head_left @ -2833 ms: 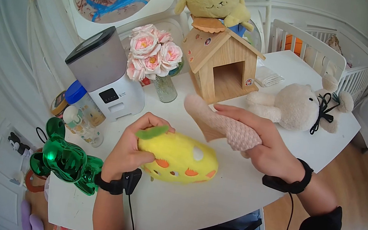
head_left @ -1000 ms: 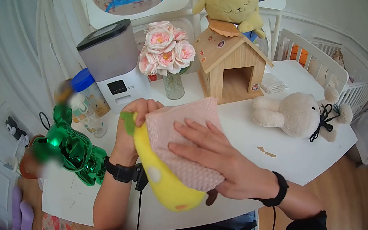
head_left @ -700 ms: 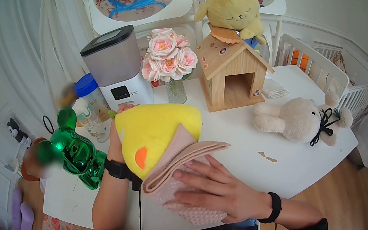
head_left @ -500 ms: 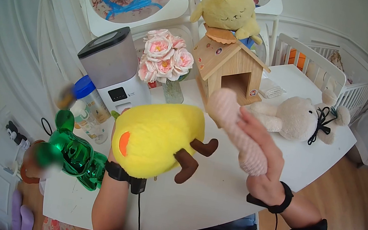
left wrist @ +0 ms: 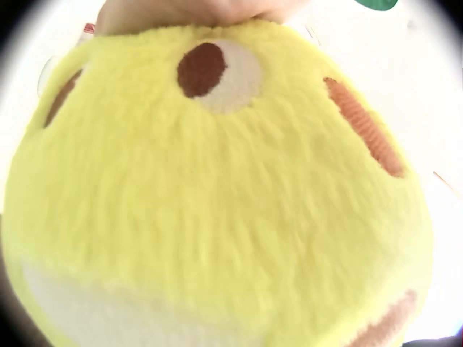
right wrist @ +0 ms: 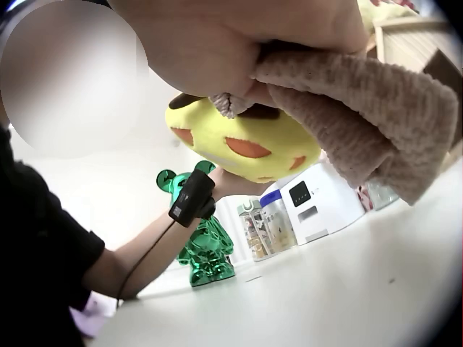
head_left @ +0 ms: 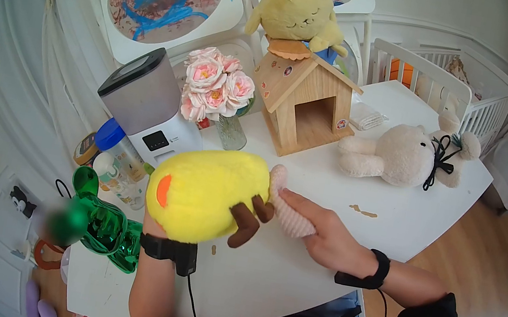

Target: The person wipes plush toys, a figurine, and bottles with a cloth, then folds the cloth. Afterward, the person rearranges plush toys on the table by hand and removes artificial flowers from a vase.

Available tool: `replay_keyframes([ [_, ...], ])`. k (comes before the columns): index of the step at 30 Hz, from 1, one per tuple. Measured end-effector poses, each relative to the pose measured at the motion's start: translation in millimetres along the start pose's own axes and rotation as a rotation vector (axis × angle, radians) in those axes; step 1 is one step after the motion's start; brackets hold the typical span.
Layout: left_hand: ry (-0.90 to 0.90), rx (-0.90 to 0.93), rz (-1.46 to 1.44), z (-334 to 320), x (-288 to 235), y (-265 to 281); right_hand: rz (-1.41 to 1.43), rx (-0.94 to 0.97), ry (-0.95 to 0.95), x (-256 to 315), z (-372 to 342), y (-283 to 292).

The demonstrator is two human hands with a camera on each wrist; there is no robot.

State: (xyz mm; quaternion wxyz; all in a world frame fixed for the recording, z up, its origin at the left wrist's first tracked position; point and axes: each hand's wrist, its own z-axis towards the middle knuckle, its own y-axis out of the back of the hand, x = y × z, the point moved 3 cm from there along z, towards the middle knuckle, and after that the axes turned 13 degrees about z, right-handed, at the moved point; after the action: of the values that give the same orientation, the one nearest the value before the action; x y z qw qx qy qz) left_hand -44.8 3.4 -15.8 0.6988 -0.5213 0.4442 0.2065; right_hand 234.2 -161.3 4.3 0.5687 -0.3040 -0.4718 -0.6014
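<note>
A yellow plush toy (head_left: pixel 212 188) with orange patches and brown legs is held up over the white table (head_left: pixel 284 298). My left hand (left wrist: pixel 195 13) grips its far end. In the head view that hand is hidden behind the toy, while the left wrist view shows it pressed into the fur near a white and brown spot. My right hand (head_left: pixel 338 240) holds a folded pink cloth (head_left: pixel 290 213), thumb on top. The cloth's upper end is right beside the toy's leg end. In the right wrist view the cloth (right wrist: pixel 362 108) hangs from the fingers.
A shiny green bear figure (head_left: pixel 104 227) stands left of my left forearm. Behind are bottles (head_left: pixel 119 180), a grey-white appliance (head_left: pixel 152 101), a flower vase (head_left: pixel 230 133) and a wooden house (head_left: pixel 306 107) bearing a plush dog (head_left: pixel 295 11). A cream plush (head_left: pixel 396 152) lies at right.
The yellow toy has been turned so its brown legs face right. The pink cloth was pressed over the toy, lifted off to the right, then brought back beside it.
</note>
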Motion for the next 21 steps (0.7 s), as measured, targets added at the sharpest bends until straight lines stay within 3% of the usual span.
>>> replay_keyframes([
  [1,0.003,-0.001,-0.003,1.8,2.7,-2.4,-0.001,0.001,-0.004,-1.3,-0.6,2.4],
  [3,-0.197,0.061,0.203,12.9,-0.4,-17.6,0.659,-0.148,-0.433,-5.5,2.4,7.8],
  [4,0.005,-0.019,-0.111,22.4,4.1,-28.2,0.858,-0.210,-0.416,-6.3,4.0,4.5],
  [5,0.000,-0.018,-0.113,21.0,10.5,-36.5,0.855,-0.207,-0.414,-7.5,5.4,0.8],
  [7,-0.158,-0.217,0.155,17.0,16.1,-42.8,1.037,-0.234,-0.301,-9.1,8.7,-3.5],
  [8,-0.159,-0.089,0.249,14.2,14.6,-42.2,1.067,-0.268,-0.395,-14.7,8.0,-3.5],
  [9,-0.160,-0.088,0.251,7.8,9.3,-55.7,1.068,-0.268,-0.394,-19.4,8.2,-1.5],
  [11,-0.295,0.019,0.615,-13.1,-4.8,-94.0,1.257,-0.313,-0.575,-31.2,6.0,-1.3],
  [12,-0.293,0.017,0.614,-18.1,-8.9,-102.3,1.256,-0.313,-0.578,-30.8,5.3,-2.4],
  [14,-0.264,0.216,0.741,-25.0,-9.3,-117.1,1.351,-0.255,-0.591,-26.3,2.8,-8.6],
  [15,-0.265,0.212,0.737,-25.2,-5.1,-115.2,1.348,-0.254,-0.595,-24.5,2.0,-10.3],
  [17,-0.234,0.379,0.608,-25.1,7.1,-113.7,1.301,-0.252,-0.594,-19.6,0.7,-12.4],
  [18,-0.236,0.378,0.607,-24.2,9.5,-115.6,1.298,-0.250,-0.594,-13.3,-1.4,-13.0],
  [20,-0.153,0.110,0.305,-18.1,11.9,-113.5,1.212,-0.370,-0.518,2.6,-6.0,-9.3],
  [21,-0.159,0.107,0.299,-17.1,11.4,-116.9,1.205,-0.365,-0.520,8.2,-8.0,-11.7],
])
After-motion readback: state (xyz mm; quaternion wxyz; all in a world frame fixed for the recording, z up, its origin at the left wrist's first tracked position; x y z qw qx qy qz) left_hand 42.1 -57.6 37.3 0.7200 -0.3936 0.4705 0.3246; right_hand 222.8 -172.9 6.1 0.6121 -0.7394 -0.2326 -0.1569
